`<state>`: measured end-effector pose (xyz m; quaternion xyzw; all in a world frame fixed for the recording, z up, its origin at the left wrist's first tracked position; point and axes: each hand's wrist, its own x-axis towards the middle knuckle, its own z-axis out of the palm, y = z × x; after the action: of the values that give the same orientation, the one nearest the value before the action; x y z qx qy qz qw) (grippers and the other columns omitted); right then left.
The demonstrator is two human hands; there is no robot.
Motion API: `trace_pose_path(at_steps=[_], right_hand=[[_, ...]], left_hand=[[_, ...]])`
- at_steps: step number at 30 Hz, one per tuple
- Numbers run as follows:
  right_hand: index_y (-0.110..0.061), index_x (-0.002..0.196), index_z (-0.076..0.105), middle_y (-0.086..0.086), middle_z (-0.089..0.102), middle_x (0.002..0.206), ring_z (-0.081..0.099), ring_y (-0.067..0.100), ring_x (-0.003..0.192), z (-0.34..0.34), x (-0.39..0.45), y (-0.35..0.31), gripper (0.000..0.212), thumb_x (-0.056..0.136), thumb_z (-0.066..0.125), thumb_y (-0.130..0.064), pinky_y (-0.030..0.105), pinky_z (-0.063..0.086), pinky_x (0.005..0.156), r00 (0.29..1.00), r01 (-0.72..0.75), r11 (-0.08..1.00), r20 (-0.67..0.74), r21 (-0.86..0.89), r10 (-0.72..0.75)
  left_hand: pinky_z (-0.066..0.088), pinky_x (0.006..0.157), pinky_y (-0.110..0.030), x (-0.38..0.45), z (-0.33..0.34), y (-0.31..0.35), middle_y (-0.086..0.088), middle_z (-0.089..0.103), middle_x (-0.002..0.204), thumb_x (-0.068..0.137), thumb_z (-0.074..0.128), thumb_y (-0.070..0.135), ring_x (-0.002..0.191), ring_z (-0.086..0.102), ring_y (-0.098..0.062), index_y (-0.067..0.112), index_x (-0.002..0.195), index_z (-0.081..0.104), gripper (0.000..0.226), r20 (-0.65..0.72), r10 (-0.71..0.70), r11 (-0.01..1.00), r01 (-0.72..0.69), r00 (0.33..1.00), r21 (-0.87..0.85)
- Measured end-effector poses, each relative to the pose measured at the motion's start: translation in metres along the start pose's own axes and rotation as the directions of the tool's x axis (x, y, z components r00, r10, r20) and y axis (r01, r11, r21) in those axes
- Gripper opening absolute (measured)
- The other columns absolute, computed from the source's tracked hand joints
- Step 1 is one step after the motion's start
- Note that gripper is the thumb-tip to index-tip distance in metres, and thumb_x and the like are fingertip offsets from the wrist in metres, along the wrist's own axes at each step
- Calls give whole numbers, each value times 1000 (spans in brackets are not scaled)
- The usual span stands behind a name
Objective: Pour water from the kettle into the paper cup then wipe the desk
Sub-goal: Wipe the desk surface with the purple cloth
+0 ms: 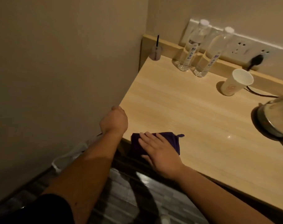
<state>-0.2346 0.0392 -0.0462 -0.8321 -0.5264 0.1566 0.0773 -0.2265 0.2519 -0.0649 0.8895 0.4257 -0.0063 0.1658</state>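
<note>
Half done, seemingly: paper cup [237, 82] stands upright upper right near kettle [278, 117] (contents unseen); right hand [160, 152], fingers flat, presses purple cloth [147, 144] at worktop [194, 110] edge.

It looks like a hotel or guest room; beyond the right hand [160, 152], a pale wooden desk [178, 102] fixed in a wall corner carries two sealed water bottles [200, 50], a paper cup [237, 82] and an electric kettle [276, 117]; a wall socket strip [244, 46] runs behind; dark tiled floor [121, 199] lies below.
</note>
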Motion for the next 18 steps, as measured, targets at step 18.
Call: trace_pose_path(at_steps=[18], right_hand=[[-24, 109, 61, 4, 69, 103, 64, 26, 98, -164, 40, 105, 26, 101, 41, -38, 43, 49, 87, 503, -88, 195, -126, 977, 855]], left_hand=[[41, 62, -37, -2, -2, 1, -20, 68, 98, 102, 25, 29, 87, 65, -39, 4, 104, 53, 38, 15, -6, 1000, 6, 1000, 7]])
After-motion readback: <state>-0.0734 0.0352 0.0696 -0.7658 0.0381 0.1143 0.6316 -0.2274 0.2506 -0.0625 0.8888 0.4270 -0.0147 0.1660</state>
